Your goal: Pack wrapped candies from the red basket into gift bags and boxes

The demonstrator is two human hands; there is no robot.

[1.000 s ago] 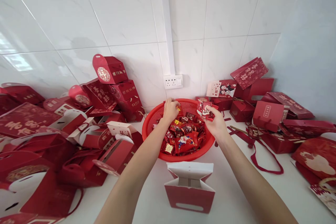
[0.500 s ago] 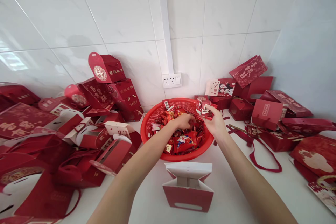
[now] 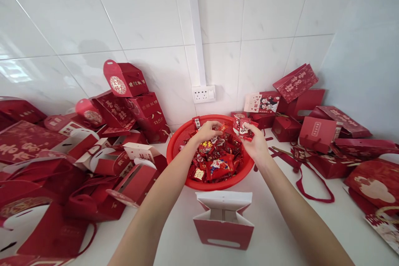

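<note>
A round red basket (image 3: 174, 164) stands near the wall, heaped with red-wrapped candies (image 3: 220, 166). Over its back left part is my left hand (image 3: 208, 130), its fingers pinched at a small red packet (image 3: 223, 127). My right hand (image 3: 256, 143) grips several red and white candy packets (image 3: 243, 128) above the basket's right rim. In front of the basket an open red box (image 3: 222, 232) with a white inside stands upright on the white table (image 3: 268, 232), touched by neither hand.
Piled red gift boxes (image 3: 124, 112) fill the left side. More red boxes (image 3: 318, 133) lie at the right, with a dark red ribbon (image 3: 314, 199) in front of them. A socket (image 3: 203, 94) is on the tiled wall behind.
My left hand has risen from the candies and moved slightly back and left, now with a red packet at its fingertips. My right hand stays nearly where it was, still holding its packets.
</note>
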